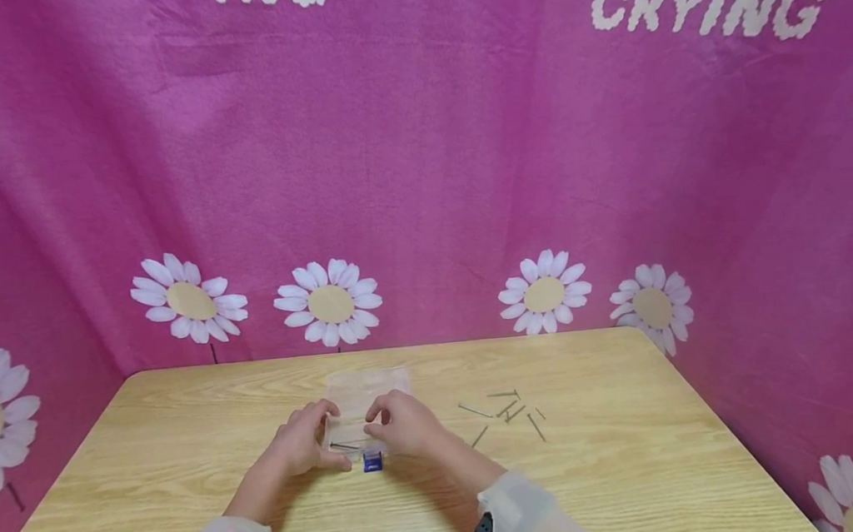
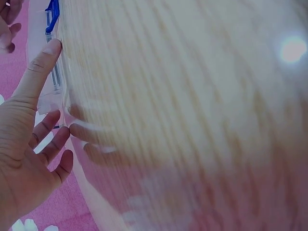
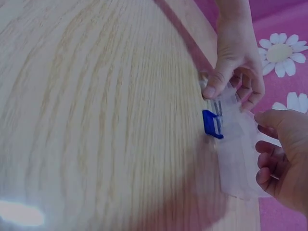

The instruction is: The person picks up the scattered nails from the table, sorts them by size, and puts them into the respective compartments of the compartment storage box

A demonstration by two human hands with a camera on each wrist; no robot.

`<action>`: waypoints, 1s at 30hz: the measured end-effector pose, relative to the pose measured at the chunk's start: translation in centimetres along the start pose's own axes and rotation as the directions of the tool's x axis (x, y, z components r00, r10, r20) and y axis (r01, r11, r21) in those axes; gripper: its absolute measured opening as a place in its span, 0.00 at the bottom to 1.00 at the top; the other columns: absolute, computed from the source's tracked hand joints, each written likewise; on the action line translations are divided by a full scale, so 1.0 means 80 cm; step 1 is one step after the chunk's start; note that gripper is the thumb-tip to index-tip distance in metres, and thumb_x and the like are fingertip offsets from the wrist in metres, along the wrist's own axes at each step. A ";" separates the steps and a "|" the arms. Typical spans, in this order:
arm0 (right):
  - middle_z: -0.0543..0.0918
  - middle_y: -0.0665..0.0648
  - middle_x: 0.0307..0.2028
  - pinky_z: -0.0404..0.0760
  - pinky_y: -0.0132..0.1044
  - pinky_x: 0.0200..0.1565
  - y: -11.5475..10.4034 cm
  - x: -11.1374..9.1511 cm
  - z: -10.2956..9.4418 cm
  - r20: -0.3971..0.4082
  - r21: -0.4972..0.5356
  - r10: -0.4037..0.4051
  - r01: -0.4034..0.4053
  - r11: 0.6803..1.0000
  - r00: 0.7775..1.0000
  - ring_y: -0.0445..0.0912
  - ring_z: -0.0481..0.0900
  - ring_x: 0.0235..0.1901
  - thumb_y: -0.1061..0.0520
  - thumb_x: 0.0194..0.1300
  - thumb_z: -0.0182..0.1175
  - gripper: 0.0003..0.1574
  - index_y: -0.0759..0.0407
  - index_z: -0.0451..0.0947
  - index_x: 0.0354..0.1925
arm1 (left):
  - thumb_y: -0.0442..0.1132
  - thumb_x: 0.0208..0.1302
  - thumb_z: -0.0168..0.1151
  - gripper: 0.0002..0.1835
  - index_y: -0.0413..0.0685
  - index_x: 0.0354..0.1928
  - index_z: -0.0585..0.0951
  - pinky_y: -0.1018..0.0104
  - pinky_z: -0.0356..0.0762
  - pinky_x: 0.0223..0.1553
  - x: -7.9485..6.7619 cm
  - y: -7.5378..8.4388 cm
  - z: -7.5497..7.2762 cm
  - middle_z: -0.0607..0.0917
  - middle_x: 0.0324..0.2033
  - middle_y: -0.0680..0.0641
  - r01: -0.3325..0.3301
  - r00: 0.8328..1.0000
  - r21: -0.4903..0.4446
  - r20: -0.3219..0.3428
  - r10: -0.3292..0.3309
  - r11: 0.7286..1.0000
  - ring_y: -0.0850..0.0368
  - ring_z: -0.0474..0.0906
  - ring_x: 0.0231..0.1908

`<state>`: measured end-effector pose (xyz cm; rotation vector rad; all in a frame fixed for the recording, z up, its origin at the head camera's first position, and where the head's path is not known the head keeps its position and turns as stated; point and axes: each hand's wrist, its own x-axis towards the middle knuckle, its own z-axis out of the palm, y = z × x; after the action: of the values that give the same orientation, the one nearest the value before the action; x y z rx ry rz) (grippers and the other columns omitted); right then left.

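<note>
A clear plastic box (image 1: pixel 347 432) with a blue latch (image 1: pixel 372 461) on its front stands on the table, its clear lid (image 1: pixel 368 380) folded open toward the back. Dark, thin nails (image 1: pixel 345 446) lie inside along the front. My left hand (image 1: pixel 301 441) holds the box's left end, thumb on the front edge by the latch and fingers round the side. Over the box's right part hovers my right hand (image 1: pixel 406 424), its fingers loosely bent. In the right wrist view, nothing shows between the right thumb and fingers (image 3: pixel 268 153).
Several loose nails (image 1: pixel 511 410) lie scattered on the wooden table (image 1: pixel 600 469), right of the box. A pink curtain (image 1: pixel 427 174) with white flowers hangs behind the table and at both sides.
</note>
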<state>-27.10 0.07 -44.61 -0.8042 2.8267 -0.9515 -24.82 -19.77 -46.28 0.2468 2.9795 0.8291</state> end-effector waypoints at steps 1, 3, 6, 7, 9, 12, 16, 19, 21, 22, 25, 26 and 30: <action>0.72 0.47 0.25 0.66 0.28 0.28 0.002 -0.001 -0.002 -0.001 -0.002 0.005 -0.005 1.000 1.000 0.37 0.67 0.25 0.51 0.59 0.63 0.08 0.53 0.82 0.35 | 0.54 0.30 0.80 0.40 0.51 0.48 0.72 0.48 0.66 0.47 0.000 0.000 -0.001 0.76 0.39 0.49 -0.001 1.000 -0.002 0.000 0.001 1.000 0.52 0.69 0.42; 0.72 0.47 0.26 0.67 0.29 0.28 0.007 -0.002 -0.007 -0.003 -0.001 0.014 -0.014 1.000 1.000 0.37 0.68 0.25 0.50 0.60 0.62 0.08 0.53 0.81 0.35 | 0.54 0.30 0.80 0.40 0.50 0.48 0.72 0.48 0.66 0.47 0.000 0.000 -0.001 0.76 0.39 0.49 -0.004 1.000 -0.001 0.000 0.004 1.000 0.51 0.69 0.43; 0.73 0.48 0.28 0.68 0.31 0.29 0.014 -0.004 -0.015 -0.006 0.010 0.030 -0.030 1.000 1.000 0.39 0.69 0.27 0.50 0.61 0.61 0.09 0.53 0.81 0.36 | 0.54 0.30 0.80 0.41 0.50 0.49 0.72 0.47 0.65 0.48 0.000 0.000 -0.001 0.77 0.41 0.48 -0.005 1.000 -0.004 0.001 0.005 1.000 0.50 0.69 0.44; 0.74 0.49 0.29 0.68 0.31 0.30 0.017 -0.004 -0.018 -0.009 0.012 0.033 -0.033 0.999 0.999 0.39 0.70 0.28 0.50 0.61 0.61 0.09 0.53 0.81 0.36 | 0.54 0.29 0.80 0.41 0.50 0.49 0.72 0.46 0.65 0.49 0.000 0.001 -0.001 0.77 0.41 0.48 -0.003 1.000 -0.007 0.000 0.003 1.000 0.50 0.69 0.44; 0.76 0.50 0.30 0.69 0.32 0.31 0.024 -0.006 -0.024 -0.016 0.022 0.038 -0.038 0.999 0.999 0.40 0.71 0.29 0.51 0.62 0.60 0.09 0.54 0.81 0.37 | 0.54 0.30 0.80 0.41 0.50 0.49 0.72 0.46 0.65 0.49 0.001 0.000 -0.001 0.77 0.42 0.48 -0.001 1.000 -0.010 0.000 0.001 1.000 0.50 0.69 0.44; 0.77 0.51 0.32 0.71 0.35 0.34 0.036 -0.010 -0.033 -0.018 0.029 0.055 -0.055 0.998 0.998 0.42 0.72 0.32 0.51 0.62 0.59 0.10 0.55 0.80 0.38 | 0.53 0.30 0.80 0.40 0.50 0.49 0.72 0.47 0.65 0.49 0.000 0.000 0.000 0.77 0.41 0.48 -0.001 1.000 -0.009 0.000 0.001 1.000 0.50 0.69 0.44; 0.78 0.53 0.35 0.72 0.37 0.36 0.056 -0.016 -0.043 -0.024 0.024 0.062 -0.061 0.998 0.998 0.43 0.73 0.34 0.51 0.63 0.58 0.11 0.56 0.80 0.40 | 0.52 0.30 0.81 0.40 0.50 0.48 0.72 0.48 0.66 0.48 -0.001 0.000 0.000 0.77 0.40 0.48 -0.010 1.000 0.001 -0.009 0.010 1.000 0.51 0.69 0.42; 0.79 0.54 0.36 0.72 0.38 0.36 0.072 -0.021 -0.050 -0.047 0.011 0.060 -0.060 0.998 0.997 0.44 0.73 0.34 0.51 0.62 0.59 0.11 0.57 0.80 0.39 | 0.53 0.30 0.81 0.40 0.50 0.48 0.72 0.48 0.66 0.47 -0.001 0.001 0.000 0.76 0.39 0.48 -0.012 1.000 0.004 -0.011 0.012 1.000 0.52 0.69 0.42; 0.79 0.54 0.36 0.72 0.37 0.36 0.080 -0.025 -0.054 -0.063 0.008 0.064 -0.064 0.998 0.996 0.44 0.73 0.34 0.52 0.62 0.59 0.11 0.58 0.80 0.38 | 0.53 0.30 0.80 0.40 0.50 0.48 0.72 0.49 0.67 0.47 -0.001 0.000 0.000 0.76 0.39 0.49 -0.008 1.000 0.004 -0.007 0.008 1.000 0.52 0.69 0.41; 0.79 0.55 0.36 0.72 0.37 0.35 0.083 -0.027 -0.056 -0.069 0.013 0.074 -0.073 0.997 0.995 0.44 0.73 0.34 0.53 0.61 0.60 0.10 0.58 0.80 0.38 | 0.53 0.30 0.80 0.40 0.50 0.48 0.72 0.49 0.67 0.47 -0.001 0.000 -0.001 0.76 0.39 0.49 -0.006 1.000 0.002 -0.003 0.006 1.000 0.52 0.69 0.41; 0.79 0.55 0.36 0.72 0.37 0.34 0.094 -0.035 -0.062 -0.071 0.041 0.112 -0.110 0.993 0.991 0.44 0.73 0.33 0.53 0.61 0.60 0.10 0.58 0.80 0.38 | 0.54 0.30 0.80 0.40 0.50 0.49 0.72 0.50 0.67 0.47 -0.001 0.000 -0.001 0.76 0.39 0.49 -0.003 1.000 -0.005 0.003 0.003 1.000 0.53 0.68 0.41; 0.78 0.55 0.36 0.72 0.37 0.34 0.098 -0.037 -0.064 -0.071 0.044 0.121 -0.118 0.992 0.990 0.44 0.73 0.33 0.53 0.61 0.60 0.10 0.58 0.80 0.38 | 0.54 0.30 0.80 0.40 0.50 0.49 0.72 0.51 0.67 0.46 -0.001 0.000 -0.001 0.76 0.39 0.49 -0.003 1.000 -0.007 0.005 0.003 1.000 0.53 0.68 0.41; 0.79 0.55 0.35 0.72 0.37 0.34 0.114 -0.045 -0.070 -0.081 0.052 0.134 -0.130 0.990 0.988 0.44 0.73 0.33 0.54 0.61 0.60 0.10 0.58 0.79 0.39 | 0.53 0.30 0.80 0.40 0.50 0.48 0.72 0.52 0.67 0.45 -0.002 0.001 -0.001 0.76 0.38 0.50 -0.010 1.000 -0.010 -0.001 0.010 1.000 0.53 0.68 0.40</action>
<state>-29.39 11.11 -45.74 -0.5761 2.8735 -1.0511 -24.68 -19.73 -46.16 0.2621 2.9762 0.8452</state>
